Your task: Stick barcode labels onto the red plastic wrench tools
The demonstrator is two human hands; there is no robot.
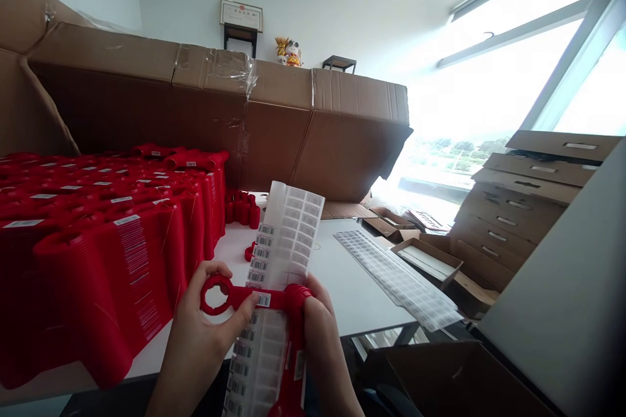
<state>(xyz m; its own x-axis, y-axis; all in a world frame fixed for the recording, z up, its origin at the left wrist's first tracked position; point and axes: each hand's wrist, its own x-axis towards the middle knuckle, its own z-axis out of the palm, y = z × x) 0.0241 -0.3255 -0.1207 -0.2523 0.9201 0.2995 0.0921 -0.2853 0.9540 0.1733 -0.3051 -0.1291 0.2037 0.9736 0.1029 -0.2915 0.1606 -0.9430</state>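
My left hand (208, 332) grips the ring end of a red plastic tool (244, 298), thumb pressing near a small barcode label on its shaft. My right hand (320, 332) closes around the tool's other end and also holds a long sheet of barcode stickers (281, 273), which stands upright between my hands. A second red piece (288, 384) hangs below my right hand. Both hands hover over the white table's (352, 293) front edge.
Large stacks of labelled red plastic parts (98, 241) fill the table's left side. Big cardboard boxes (244, 117) stand behind. A used sticker sheet (396, 277) lies at right, near small open boxes (425, 260) and stacked flat cartons (523, 202).
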